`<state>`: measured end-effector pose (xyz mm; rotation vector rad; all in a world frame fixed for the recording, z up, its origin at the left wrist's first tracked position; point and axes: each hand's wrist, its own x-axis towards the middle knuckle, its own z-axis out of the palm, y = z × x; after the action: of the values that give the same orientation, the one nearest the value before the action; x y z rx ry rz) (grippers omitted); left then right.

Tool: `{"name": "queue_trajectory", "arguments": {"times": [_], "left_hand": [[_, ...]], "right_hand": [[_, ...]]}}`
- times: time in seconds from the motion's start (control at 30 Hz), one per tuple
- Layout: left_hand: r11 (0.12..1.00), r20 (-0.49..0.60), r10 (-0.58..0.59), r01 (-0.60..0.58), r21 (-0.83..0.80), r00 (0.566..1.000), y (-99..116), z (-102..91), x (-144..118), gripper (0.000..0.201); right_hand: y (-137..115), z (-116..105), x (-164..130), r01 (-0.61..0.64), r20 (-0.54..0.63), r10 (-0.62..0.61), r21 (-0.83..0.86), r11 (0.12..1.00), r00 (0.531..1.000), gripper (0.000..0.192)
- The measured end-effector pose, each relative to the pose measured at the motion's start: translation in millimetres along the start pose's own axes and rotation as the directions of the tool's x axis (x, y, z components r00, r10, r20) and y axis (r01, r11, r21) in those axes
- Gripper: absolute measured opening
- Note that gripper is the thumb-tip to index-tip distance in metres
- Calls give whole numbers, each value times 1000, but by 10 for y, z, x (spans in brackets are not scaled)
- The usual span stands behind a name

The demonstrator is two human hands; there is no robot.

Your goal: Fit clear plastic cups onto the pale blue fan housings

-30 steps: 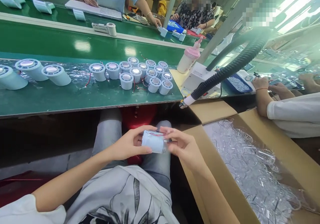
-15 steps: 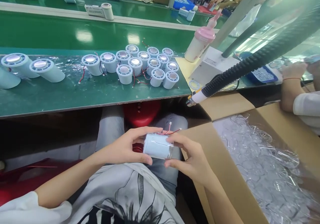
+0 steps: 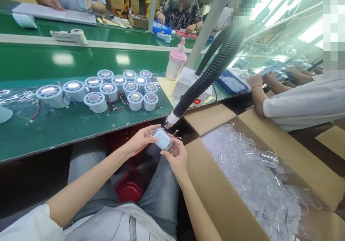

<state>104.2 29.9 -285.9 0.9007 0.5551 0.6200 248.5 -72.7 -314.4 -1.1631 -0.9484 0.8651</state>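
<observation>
Holding a small pale-blue cylindrical housing (image 3: 162, 139) between both hands, the person keeps it over the lap, just below the near edge of the desk (image 3: 67, 133) and in front of its right end. The left hand (image 3: 140, 140) has its grip closed on the housing's left side, thumb underneath and fingers curled over the top; the right hand (image 3: 175, 154) pinches its lower right end from below, fingertips pressed to the rim. The housing lies tilted, its long axis running from upper left down to lower right, so that one end faces the left palm and the other the right fingers; both hands touch it, with the left covering more of the body. Thin red wires (image 3: 175, 133) trail from its upper right side. The white nozzle (image 3: 170, 119) of a black corrugated hose (image 3: 210, 75) hangs just above the housing's upper end, near it; whether they touch cannot be told. On the desk, toward its middle, stands a cluster of like housings (image 3: 121, 90), upright with metallic tops up, several trailing red leads. A pink-capped bottle (image 3: 175, 59) and a white control box (image 3: 188, 84) stand at the right end. To the person's right an open cardboard carton (image 3: 215, 190) holds clear plastic parts (image 3: 256, 176). A co-worker's forearm (image 3: 258, 93) rests on the desk beyond it.
</observation>
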Motion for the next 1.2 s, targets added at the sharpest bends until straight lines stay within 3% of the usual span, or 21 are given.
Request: {"name": "queue_trajectory", "arguments": {"times": [0.1,0.23,0.5,0.67,0.9,1.2], "left_hand": [[999,39,3,-5,49,999,55,-59,177,71],[996,66,0,-6,92,998,138,-36,159,68],[930,166,-72,6,368,983,287,162,-455,67],[894,199,-59,-36,446,978,426,277,-804,67],[868,244,-20,-104,486,970,555,359,-1009,72],[730,318,107,-292,618,942,629,369,-1098,78]], "right_hand": [[85,-25,147,58,-7,-58,21,998,998,46],[14,-119,220,100,58,-99,-20,995,993,45],[-518,-287,-17,221,343,-122,-267,938,931,47],[-845,-243,-201,242,432,-80,-336,910,898,49],[-1102,-138,-300,75,433,43,-251,965,900,53],[-1257,-88,-299,-226,467,248,-106,969,849,47]]}}
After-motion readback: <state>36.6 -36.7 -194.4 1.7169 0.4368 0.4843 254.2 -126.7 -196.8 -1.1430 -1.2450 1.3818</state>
